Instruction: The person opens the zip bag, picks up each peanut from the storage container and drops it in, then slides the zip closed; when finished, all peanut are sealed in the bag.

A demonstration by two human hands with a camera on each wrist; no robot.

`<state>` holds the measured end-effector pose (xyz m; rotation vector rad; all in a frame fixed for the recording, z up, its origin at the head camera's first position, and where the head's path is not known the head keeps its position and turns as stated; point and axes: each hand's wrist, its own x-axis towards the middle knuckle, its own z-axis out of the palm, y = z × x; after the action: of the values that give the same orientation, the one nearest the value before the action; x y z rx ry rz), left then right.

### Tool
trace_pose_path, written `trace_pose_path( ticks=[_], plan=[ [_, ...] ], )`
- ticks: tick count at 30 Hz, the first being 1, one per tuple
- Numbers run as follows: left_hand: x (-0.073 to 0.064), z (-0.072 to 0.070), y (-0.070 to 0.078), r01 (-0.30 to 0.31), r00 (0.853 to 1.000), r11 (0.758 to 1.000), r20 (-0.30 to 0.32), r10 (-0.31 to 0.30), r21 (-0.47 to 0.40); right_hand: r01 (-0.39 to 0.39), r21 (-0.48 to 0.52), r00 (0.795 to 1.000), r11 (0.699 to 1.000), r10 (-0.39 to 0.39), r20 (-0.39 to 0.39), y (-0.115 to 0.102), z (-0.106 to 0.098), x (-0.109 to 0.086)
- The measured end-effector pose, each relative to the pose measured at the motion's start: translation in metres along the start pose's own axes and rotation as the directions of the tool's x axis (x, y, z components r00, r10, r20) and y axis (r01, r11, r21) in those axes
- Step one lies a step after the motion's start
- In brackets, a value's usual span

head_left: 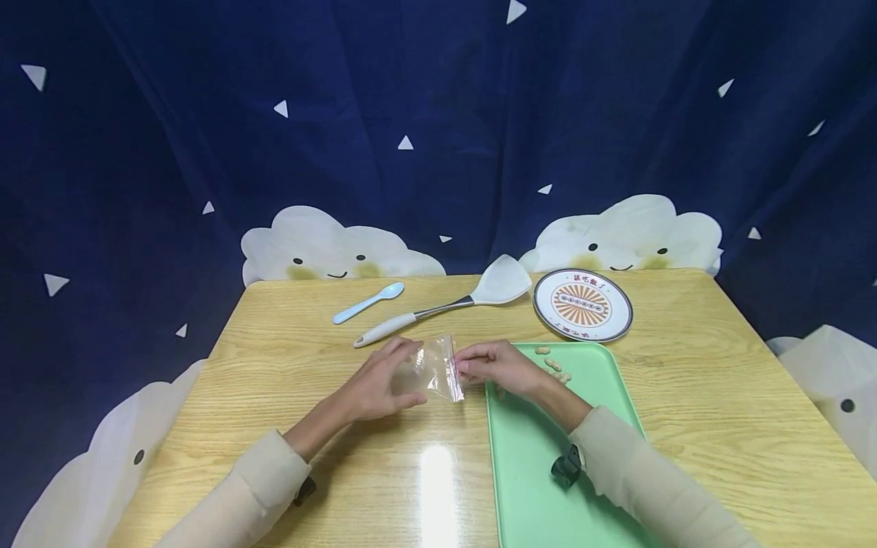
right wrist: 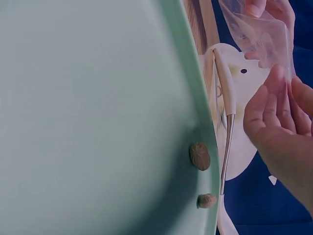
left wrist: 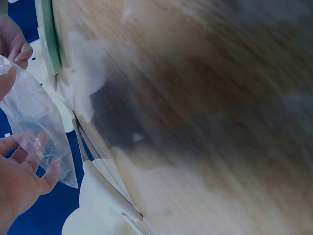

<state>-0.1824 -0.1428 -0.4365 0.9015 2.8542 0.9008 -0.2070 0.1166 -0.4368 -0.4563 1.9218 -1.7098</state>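
Looks like a staged corner: cloud-printed navy curtains (head_left: 452, 91) around a wooden table (head_left: 719, 380)

Room to pass is left on the wooden table (head_left: 726, 380), to the right of the green tray (head_left: 530, 472). Farther back, the way is blocked by the spatula (head_left: 444, 307) and the plate (head_left: 582, 304). The gap between the left hand (head_left: 379, 384) and the right hand (head_left: 503, 367) is filled by the clear bag (head_left: 438, 371).

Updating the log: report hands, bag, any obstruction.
Left hand holds clear bag. Right hand pinches its zip edge. No obstruction seen at the bag; peanuts lie on green tray.
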Motion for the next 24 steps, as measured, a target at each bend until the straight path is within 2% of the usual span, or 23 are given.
trace_pose_path(
  ticks=[5,10,17,21,24],
  plan=[
    [-0.001,0.001,0.001,-0.008,1.000,1.000,-0.005,0.008,-0.010,-0.006,0.066,1.000,0.998,0.006,0.002,0.003,0.003,0.001],
    [-0.001,0.001,0.002,-0.019,1.000,1.000,-0.016,0.019,-0.017,-0.021,0.048,0.999,0.999,0.023,-0.034,0.004,0.005,0.003],
    [-0.001,0.002,0.004,-0.015,1.000,1.000,0.002,0.015,0.012,-0.061,0.026,0.996,0.998,0.062,-0.070,0.001,0.009,0.006],
    [0.001,0.000,0.008,0.018,0.998,0.999,-0.057,-0.016,0.035,-0.058,0.018,0.994,0.998,0.060,-0.087,-0.001,0.010,0.005],
    [0.005,-0.003,0.015,0.023,0.991,0.999,-0.135,-0.026,-0.023,-0.056,0.010,0.994,0.998,0.057,-0.091,-0.003,0.011,0.005]
  ],
)
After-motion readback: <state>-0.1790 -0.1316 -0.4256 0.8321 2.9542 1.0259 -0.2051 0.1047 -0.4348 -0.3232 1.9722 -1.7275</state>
